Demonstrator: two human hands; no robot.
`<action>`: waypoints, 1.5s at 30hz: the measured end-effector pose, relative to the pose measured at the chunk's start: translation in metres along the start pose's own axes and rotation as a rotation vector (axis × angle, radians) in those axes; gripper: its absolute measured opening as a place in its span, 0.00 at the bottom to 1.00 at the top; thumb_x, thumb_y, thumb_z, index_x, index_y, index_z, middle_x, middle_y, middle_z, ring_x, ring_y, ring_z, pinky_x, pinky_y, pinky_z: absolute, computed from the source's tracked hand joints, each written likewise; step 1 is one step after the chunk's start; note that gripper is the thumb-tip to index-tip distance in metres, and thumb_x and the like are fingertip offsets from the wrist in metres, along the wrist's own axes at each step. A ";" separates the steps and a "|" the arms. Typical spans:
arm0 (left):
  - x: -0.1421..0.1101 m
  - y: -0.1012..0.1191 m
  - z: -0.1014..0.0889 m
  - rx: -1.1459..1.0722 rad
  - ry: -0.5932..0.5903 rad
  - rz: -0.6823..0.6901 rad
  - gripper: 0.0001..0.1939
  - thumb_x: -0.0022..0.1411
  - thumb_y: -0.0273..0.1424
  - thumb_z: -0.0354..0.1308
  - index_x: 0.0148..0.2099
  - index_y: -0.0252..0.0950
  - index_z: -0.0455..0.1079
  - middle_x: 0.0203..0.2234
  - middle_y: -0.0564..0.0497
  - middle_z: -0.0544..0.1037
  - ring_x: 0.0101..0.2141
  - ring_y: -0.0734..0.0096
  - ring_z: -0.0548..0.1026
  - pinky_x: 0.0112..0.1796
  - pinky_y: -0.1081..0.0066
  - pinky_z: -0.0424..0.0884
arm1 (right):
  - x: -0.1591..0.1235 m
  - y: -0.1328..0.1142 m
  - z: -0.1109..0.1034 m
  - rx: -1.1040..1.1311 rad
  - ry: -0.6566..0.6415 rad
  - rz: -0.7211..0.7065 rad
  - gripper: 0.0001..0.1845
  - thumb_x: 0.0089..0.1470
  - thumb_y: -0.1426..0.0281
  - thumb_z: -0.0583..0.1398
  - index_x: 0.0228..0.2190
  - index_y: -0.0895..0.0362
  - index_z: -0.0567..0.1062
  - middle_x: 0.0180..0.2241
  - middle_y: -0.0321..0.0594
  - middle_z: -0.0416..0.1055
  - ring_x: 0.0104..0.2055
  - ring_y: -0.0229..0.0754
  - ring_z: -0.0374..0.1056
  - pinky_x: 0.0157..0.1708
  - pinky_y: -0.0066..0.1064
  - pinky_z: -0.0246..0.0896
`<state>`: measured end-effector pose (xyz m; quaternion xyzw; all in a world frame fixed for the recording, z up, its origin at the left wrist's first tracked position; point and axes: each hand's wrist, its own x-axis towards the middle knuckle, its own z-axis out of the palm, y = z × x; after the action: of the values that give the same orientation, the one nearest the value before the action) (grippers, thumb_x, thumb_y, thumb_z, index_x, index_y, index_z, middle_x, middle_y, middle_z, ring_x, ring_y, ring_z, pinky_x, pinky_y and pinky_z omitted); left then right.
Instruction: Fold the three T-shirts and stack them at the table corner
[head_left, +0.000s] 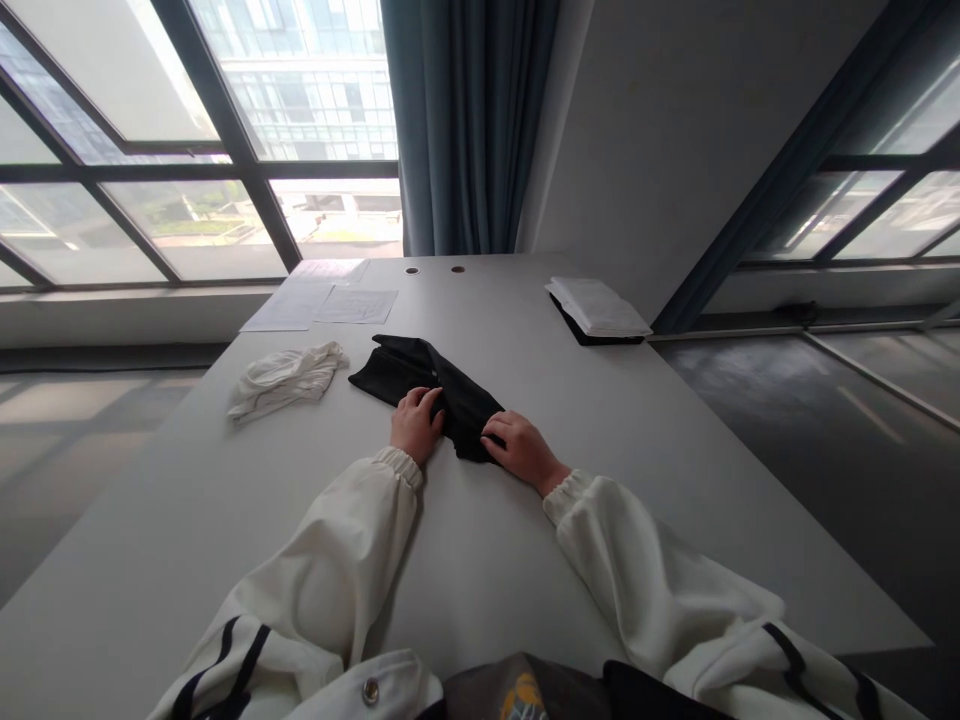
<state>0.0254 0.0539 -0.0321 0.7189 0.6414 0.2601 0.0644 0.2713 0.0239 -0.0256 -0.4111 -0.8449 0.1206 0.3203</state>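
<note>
A black garment (420, 380) lies part-folded across the middle of the white table (465, 560). My left hand (415, 424) rests on its near left edge, fingers bent and pressed onto the cloth. On the near right corner, my right hand (520, 446) has its fingers curled round the fabric. Both arms wear white sleeves with dark stripes.
A crumpled white cloth (285, 378) lies left of the black garment. Paper sheets (322, 303) sit at the far left of the table, a white-and-black folded stack (598, 310) at the far right. Windows and a blue curtain (469, 120) stand behind.
</note>
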 end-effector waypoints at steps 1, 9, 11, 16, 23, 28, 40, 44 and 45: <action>0.000 -0.001 0.001 0.009 -0.015 0.012 0.20 0.68 0.36 0.58 0.62 0.45 0.74 0.61 0.45 0.73 0.60 0.50 0.70 0.58 0.54 0.68 | 0.002 -0.001 0.002 0.017 0.019 0.016 0.08 0.63 0.68 0.60 0.36 0.52 0.80 0.40 0.43 0.78 0.45 0.48 0.72 0.51 0.42 0.69; 0.002 -0.001 -0.002 -0.039 -0.007 -0.007 0.12 0.72 0.35 0.54 0.51 0.43 0.76 0.53 0.47 0.80 0.55 0.54 0.74 0.55 0.55 0.68 | 0.002 0.014 -0.007 0.107 0.279 0.374 0.16 0.64 0.57 0.57 0.35 0.53 0.80 0.32 0.41 0.80 0.33 0.46 0.74 0.40 0.37 0.69; 0.002 -0.001 -0.004 -0.073 0.005 0.004 0.11 0.72 0.35 0.54 0.50 0.42 0.76 0.52 0.46 0.81 0.55 0.55 0.75 0.56 0.56 0.68 | 0.000 0.024 -0.012 0.125 0.336 0.473 0.19 0.63 0.53 0.57 0.34 0.54 0.79 0.30 0.42 0.80 0.31 0.46 0.73 0.37 0.36 0.69; 0.001 -0.001 -0.006 -0.163 -0.024 0.065 0.10 0.73 0.36 0.53 0.47 0.41 0.74 0.40 0.47 0.83 0.45 0.59 0.79 0.51 0.61 0.71 | -0.003 0.037 -0.018 0.182 0.414 0.586 0.20 0.62 0.51 0.57 0.32 0.54 0.76 0.26 0.41 0.77 0.28 0.45 0.73 0.32 0.35 0.68; 0.000 -0.006 -0.002 -0.273 0.070 -0.037 0.07 0.68 0.33 0.58 0.48 0.42 0.72 0.35 0.51 0.82 0.37 0.64 0.80 0.40 0.67 0.72 | -0.002 -0.001 -0.019 -0.004 0.398 0.038 0.09 0.67 0.66 0.58 0.37 0.52 0.78 0.35 0.41 0.78 0.37 0.43 0.74 0.44 0.36 0.72; -0.002 -0.005 -0.003 -0.422 0.088 0.084 0.15 0.68 0.31 0.58 0.56 0.42 0.68 0.42 0.51 0.82 0.41 0.67 0.80 0.47 0.66 0.75 | 0.000 0.004 -0.001 -0.023 0.096 -0.035 0.19 0.63 0.70 0.60 0.54 0.51 0.79 0.63 0.48 0.70 0.65 0.52 0.66 0.65 0.49 0.64; -0.004 0.000 -0.002 -0.236 -0.241 0.397 0.18 0.67 0.37 0.62 0.57 0.43 0.74 0.52 0.47 0.81 0.54 0.56 0.77 0.59 0.54 0.69 | -0.003 0.060 0.003 -0.266 0.143 0.379 0.23 0.61 0.67 0.60 0.57 0.58 0.77 0.58 0.53 0.74 0.60 0.57 0.69 0.63 0.49 0.63; -0.006 0.003 -0.004 -0.210 -0.298 0.431 0.20 0.67 0.39 0.63 0.59 0.44 0.75 0.54 0.48 0.81 0.55 0.56 0.77 0.60 0.53 0.68 | -0.003 0.073 -0.006 -0.274 0.188 0.459 0.12 0.59 0.69 0.61 0.43 0.56 0.82 0.42 0.48 0.80 0.47 0.54 0.74 0.53 0.45 0.68; -0.007 0.003 -0.004 -0.215 -0.300 0.435 0.20 0.67 0.39 0.63 0.59 0.44 0.75 0.54 0.48 0.81 0.55 0.56 0.77 0.60 0.54 0.68 | -0.003 0.076 -0.008 -0.256 0.196 0.491 0.10 0.59 0.68 0.62 0.40 0.55 0.82 0.40 0.46 0.81 0.44 0.52 0.74 0.49 0.43 0.68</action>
<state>0.0259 0.0462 -0.0293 0.8591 0.4242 0.2253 0.1770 0.3243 0.0696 -0.0564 -0.6499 -0.6935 0.0467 0.3073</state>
